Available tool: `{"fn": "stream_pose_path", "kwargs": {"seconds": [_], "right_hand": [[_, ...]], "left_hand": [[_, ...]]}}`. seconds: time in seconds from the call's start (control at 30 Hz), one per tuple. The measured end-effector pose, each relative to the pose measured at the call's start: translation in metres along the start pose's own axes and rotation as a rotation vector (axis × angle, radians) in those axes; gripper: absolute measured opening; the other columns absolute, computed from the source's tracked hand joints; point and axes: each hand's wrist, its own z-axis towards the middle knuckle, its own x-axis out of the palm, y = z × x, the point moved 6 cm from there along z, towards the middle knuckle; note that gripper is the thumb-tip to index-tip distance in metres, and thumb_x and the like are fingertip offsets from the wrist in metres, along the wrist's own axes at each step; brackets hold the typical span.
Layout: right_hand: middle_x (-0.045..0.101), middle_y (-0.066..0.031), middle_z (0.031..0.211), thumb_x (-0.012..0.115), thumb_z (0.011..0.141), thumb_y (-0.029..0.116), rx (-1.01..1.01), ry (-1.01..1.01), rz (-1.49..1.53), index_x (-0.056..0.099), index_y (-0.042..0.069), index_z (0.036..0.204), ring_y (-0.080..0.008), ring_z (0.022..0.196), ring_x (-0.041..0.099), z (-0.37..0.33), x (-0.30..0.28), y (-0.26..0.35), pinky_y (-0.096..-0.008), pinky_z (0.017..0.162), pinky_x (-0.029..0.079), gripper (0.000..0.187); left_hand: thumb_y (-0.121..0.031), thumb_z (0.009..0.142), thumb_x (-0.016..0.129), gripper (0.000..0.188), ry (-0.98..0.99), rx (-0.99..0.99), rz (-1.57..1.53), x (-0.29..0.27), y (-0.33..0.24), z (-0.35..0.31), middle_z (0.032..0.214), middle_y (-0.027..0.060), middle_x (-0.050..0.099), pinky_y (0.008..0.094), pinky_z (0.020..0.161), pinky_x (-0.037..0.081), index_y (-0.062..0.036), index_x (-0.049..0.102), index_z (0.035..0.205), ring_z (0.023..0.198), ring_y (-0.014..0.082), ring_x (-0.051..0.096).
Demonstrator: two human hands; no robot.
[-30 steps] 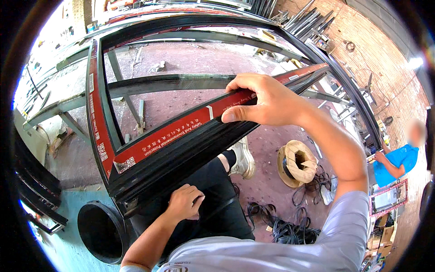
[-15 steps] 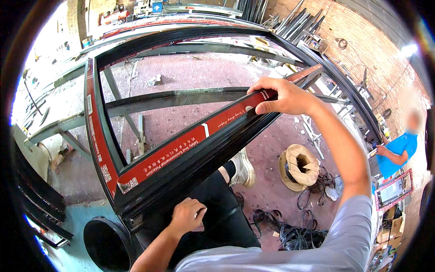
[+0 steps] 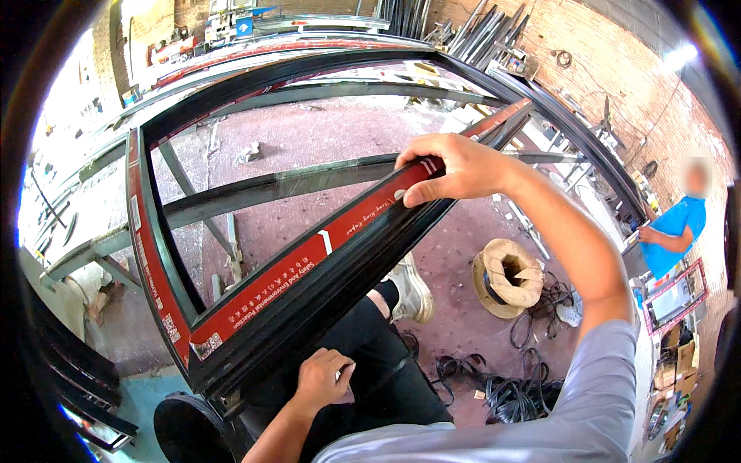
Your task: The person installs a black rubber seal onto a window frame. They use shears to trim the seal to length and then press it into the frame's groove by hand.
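A large black window frame [image 3: 324,297] with red protective film on its faces lies across steel supports in front of me. My right hand [image 3: 455,168] grips the near rail, its thumb on the near side and its fingers over the top. Below that rail, close to my dark shorts, my left hand [image 3: 324,376] is curled closed. Something small and pale shows at its fingers, too little to name. A gap separates this hand from the frame.
A wooden spool [image 3: 509,276] stands on the reddish floor, with loose black strips [image 3: 521,393] nearby. A black round bin [image 3: 193,428] sits at lower left. Steel support bars [image 3: 293,181] run under the frame. A person in blue [image 3: 673,235] stands at right.
My view has shifted a little, so the frame appears slightly further left. My right hand still grips the rail, and my left hand stays closed near my lap.
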Motion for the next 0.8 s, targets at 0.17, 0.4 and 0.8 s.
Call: {"fn": "stream_pose_path", "kwargs": {"seconds": [0.17,0.4,0.8], "right_hand": [[0.069,-0.0108,0.106,0.082,0.080,0.064,0.010,0.040,-0.004,0.069,0.000,0.116,-0.0234,0.100,0.066,0.003,0.010,0.016,-0.0370,0.086,0.052,0.074],[0.068,-0.0131,0.106,0.076,0.085,0.064,-0.034,-0.026,-0.167,0.068,0.000,0.116,-0.0257,0.099,0.065,-0.003,0.009,0.026,-0.0370,0.088,0.052,0.072],[0.069,-0.0088,0.112,0.078,0.082,0.068,0.106,0.010,0.048,0.068,0.004,0.127,-0.0209,0.105,0.064,-0.015,-0.004,-0.033,-0.0348,0.094,0.050,0.079]], "left_hand": [[-0.012,0.080,0.078,0.006,0.021,0.003,0.013,0.000,0.001,-0.002,0.083,0.0066,0.070,0.0400,0.068,0.054,-0.0093,0.074,0.084,0.077,0.0297,0.066],[-0.012,0.080,0.077,0.006,0.023,0.002,0.036,-0.001,0.000,-0.002,0.084,0.0066,0.071,0.0404,0.070,0.054,-0.0095,0.074,0.084,0.078,0.0296,0.066],[-0.012,0.080,0.077,0.006,0.010,-0.008,0.000,-0.002,-0.004,-0.005,0.082,0.0078,0.071,0.0412,0.069,0.054,-0.0075,0.073,0.082,0.076,0.0312,0.066]]}}
